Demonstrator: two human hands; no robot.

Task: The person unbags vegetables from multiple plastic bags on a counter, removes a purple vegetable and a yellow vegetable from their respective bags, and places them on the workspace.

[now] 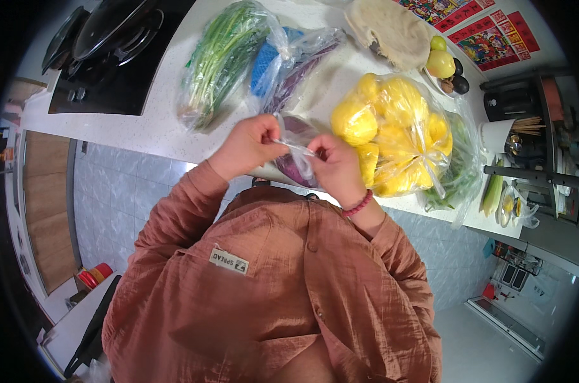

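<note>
My left hand point(253, 146) and my right hand point(340, 167) face each other at the counter's front edge. Between them both pinch the twisted, stretched ends of a clear plastic bag point(301, 155). Purple produce point(296, 172) shows inside that bag, partly hidden by my fingers and the film. Just beyond lies another clear bag with long purple vegetables point(301, 81), beside something blue point(270, 62) under plastic. Close to my right hand sits a knotted clear bag of large yellow produce point(390, 129). Bagged green onions point(227, 57) lie beyond my left hand.
A black cooktop point(107, 91) with a lidded pan point(110, 33) is at far left. Bagged greens point(454, 163) lie right of the yellow produce. Behind are a cloth-covered container point(390, 33) and a plate of fruit point(440, 64). A white utensil holder point(495, 136) stands by the rack.
</note>
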